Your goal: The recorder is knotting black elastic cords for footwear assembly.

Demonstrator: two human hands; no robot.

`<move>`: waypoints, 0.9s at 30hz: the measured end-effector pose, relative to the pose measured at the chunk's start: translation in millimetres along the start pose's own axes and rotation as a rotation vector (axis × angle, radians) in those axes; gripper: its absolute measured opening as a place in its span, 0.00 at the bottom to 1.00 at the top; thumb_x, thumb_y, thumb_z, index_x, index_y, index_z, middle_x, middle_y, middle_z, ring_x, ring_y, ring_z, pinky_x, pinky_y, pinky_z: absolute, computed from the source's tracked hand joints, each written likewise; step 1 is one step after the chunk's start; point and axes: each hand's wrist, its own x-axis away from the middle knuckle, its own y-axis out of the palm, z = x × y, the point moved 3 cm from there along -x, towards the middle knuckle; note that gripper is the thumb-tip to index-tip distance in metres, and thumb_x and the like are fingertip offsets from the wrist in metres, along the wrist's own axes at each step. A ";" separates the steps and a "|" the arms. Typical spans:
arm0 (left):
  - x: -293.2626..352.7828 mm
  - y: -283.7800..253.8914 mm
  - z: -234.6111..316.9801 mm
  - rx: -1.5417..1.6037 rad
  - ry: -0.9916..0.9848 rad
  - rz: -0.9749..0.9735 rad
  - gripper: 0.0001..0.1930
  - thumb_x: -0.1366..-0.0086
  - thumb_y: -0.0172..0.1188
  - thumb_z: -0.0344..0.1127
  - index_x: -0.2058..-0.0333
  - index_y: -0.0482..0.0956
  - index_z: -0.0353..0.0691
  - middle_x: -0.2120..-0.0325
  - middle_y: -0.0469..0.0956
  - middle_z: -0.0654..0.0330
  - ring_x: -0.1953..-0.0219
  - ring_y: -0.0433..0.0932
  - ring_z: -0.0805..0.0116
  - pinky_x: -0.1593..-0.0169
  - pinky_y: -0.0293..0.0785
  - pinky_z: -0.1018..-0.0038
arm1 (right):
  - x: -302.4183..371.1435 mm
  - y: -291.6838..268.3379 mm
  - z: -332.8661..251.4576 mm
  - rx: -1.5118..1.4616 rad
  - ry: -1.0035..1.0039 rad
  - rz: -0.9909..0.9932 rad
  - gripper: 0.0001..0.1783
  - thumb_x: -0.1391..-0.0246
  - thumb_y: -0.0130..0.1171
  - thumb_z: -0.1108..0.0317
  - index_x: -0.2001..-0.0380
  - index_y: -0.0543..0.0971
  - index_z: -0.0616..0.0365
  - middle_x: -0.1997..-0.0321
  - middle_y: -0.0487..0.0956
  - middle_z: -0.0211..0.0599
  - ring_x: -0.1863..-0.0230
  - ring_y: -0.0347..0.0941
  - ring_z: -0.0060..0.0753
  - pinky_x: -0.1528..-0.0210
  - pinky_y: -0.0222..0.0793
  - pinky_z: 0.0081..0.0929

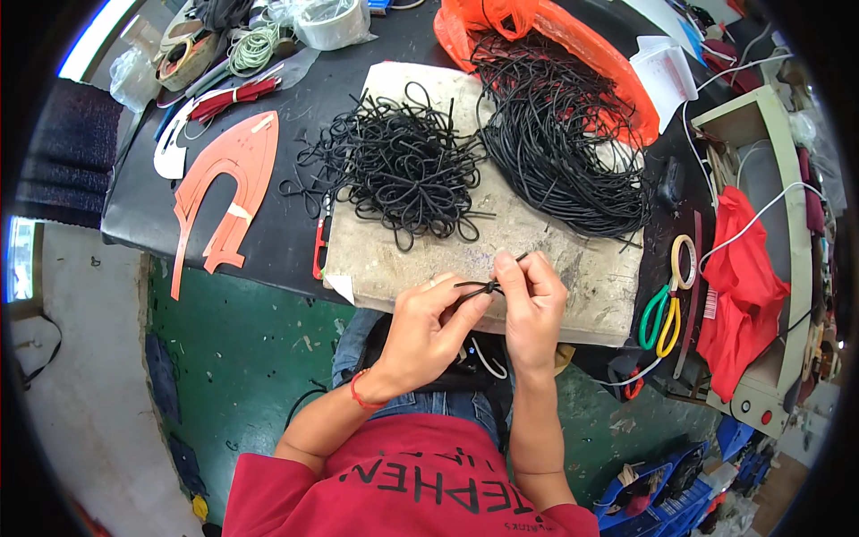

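Observation:
Between my two hands is a thin black cord (490, 287) with a small knot or loop in its middle. My left hand (431, 324) pinches one side of it, and my right hand (532, 300) pinches the other, its end poking out past the fingers. Both hands are over the near edge of a worn beige board (573, 277). Beyond my left hand, a tangled pile of looped black cords (403, 170) lies on the board. A thick bundle of straighter black cords (564, 152) spills from an orange-red plastic bag (626, 89) to the right.
Left on the black table are an orange pattern piece (255, 166), red strips (237, 97) and a tape roll (186, 63). To the right lie green-and-yellow-handled scissors (667, 322), a ring of tape (684, 259) and red cloth (738, 295). Blue crates (658, 501) stand below.

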 end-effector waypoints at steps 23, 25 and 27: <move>-19.6 -9.1 1.5 0.721 -0.319 -0.185 0.07 0.39 0.53 0.32 0.70 0.77 0.35 0.77 0.74 0.64 0.76 0.71 0.79 0.71 0.67 0.83 | -3.4 11.2 -25.7 -0.435 0.111 -0.135 0.10 0.43 0.51 0.68 0.73 0.74 0.63 0.78 0.73 0.27 0.77 0.66 0.13 0.75 0.63 0.13; -18.8 -9.4 0.2 0.721 -0.341 -0.200 0.07 0.39 0.53 0.32 0.71 0.76 0.36 0.78 0.74 0.64 0.76 0.72 0.79 0.71 0.67 0.83 | -3.0 12.2 -19.0 -0.400 0.095 -0.084 0.11 0.42 0.49 0.66 0.74 0.73 0.62 0.78 0.72 0.26 0.78 0.65 0.12 0.75 0.62 0.12; -17.7 -9.4 -1.0 0.732 -0.356 -0.203 0.07 0.39 0.53 0.33 0.71 0.76 0.36 0.78 0.75 0.64 0.76 0.72 0.79 0.71 0.67 0.83 | -3.4 13.5 -19.1 -0.429 0.129 -0.099 0.13 0.41 0.48 0.65 0.75 0.73 0.61 0.78 0.72 0.26 0.78 0.65 0.12 0.75 0.62 0.12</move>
